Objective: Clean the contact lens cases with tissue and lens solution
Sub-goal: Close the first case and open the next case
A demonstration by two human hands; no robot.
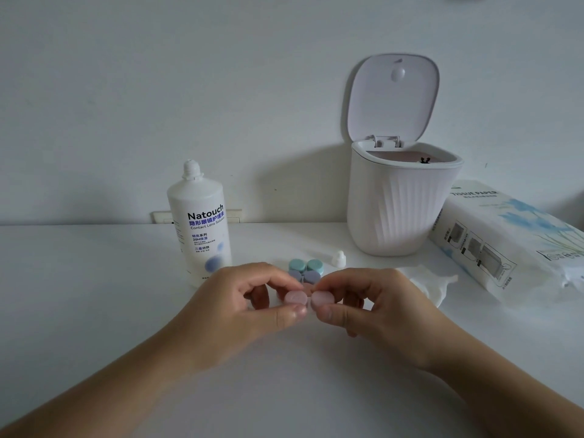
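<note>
Both hands hold a small pink plastic double-cup contact lens case [308, 299] just above the white worktop [94, 295], a little in front of the tall white lens solution bottle [199, 226]. The left hand [252, 306] pinches the case's left cap between thumb and curled fingers, and the right hand [363, 303] pinches the right cap the same way. Both caps look still screwed on, so this case seems at the opening stage.

Just right of the bottle's base sit a teal lens case [306, 265] and a lavender lens case [304, 275], both capped and probably awaiting their turn. The bottle stands uncapped, its small white cap [337, 258] lying beyond the teal case. A crumpled white tissue [433, 281] lies further right of the bottle, ready for wiping. Further right again stand a white ribbed bin with its lid raised [398, 200] and a soft pack of tissue paper [512, 238]. Nothing blocks the hands.
</note>
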